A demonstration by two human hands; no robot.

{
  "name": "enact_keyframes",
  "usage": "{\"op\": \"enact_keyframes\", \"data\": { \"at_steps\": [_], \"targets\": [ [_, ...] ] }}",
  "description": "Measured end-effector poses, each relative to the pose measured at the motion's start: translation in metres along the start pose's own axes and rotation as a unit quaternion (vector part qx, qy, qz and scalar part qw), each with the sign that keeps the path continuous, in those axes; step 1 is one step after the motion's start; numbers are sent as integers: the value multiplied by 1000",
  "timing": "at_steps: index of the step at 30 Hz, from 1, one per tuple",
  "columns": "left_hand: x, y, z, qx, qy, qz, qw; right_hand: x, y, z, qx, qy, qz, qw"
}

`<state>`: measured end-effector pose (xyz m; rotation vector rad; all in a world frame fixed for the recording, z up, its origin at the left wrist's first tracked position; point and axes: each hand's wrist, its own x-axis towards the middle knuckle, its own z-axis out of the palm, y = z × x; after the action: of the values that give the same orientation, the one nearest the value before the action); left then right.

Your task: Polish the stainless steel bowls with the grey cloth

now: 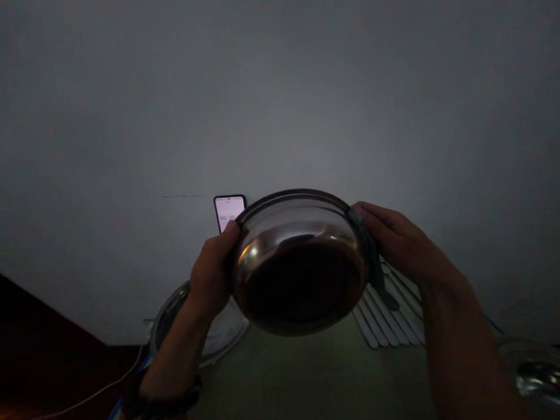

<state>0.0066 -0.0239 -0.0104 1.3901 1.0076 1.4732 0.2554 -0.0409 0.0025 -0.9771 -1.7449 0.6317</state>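
A shiny metal bowl is held up in front of me, tilted so that its dark, rounded underside faces me. My left hand grips its left side, thumb near the rim. On the right side, my right hand is closed around the rim with a dark grey-green cloth pressed between the fingers and the metal. The cloth's loose end hangs down beside the bowl. Whatever the bowl may contain is hidden from this angle.
Against the wall leans a phone with a lit timer. A round, clear-looking lid or dish lies at left. Several pale flat utensils lie side by side on the table. Shiny metalware stands lower right; a white cable runs at left.
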Motion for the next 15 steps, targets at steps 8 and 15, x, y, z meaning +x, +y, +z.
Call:
{"op": "enact_keyframes", "data": {
  "at_steps": [8, 15],
  "targets": [
    [-11, 11, 9, 167, -288, 2, 943, -1, -23, 7, -88, -158, -17, 983],
    [-13, 18, 15, 252, -304, 27, 919, 4, -25, 18, -104, -189, -39, 976]
  ]
}}
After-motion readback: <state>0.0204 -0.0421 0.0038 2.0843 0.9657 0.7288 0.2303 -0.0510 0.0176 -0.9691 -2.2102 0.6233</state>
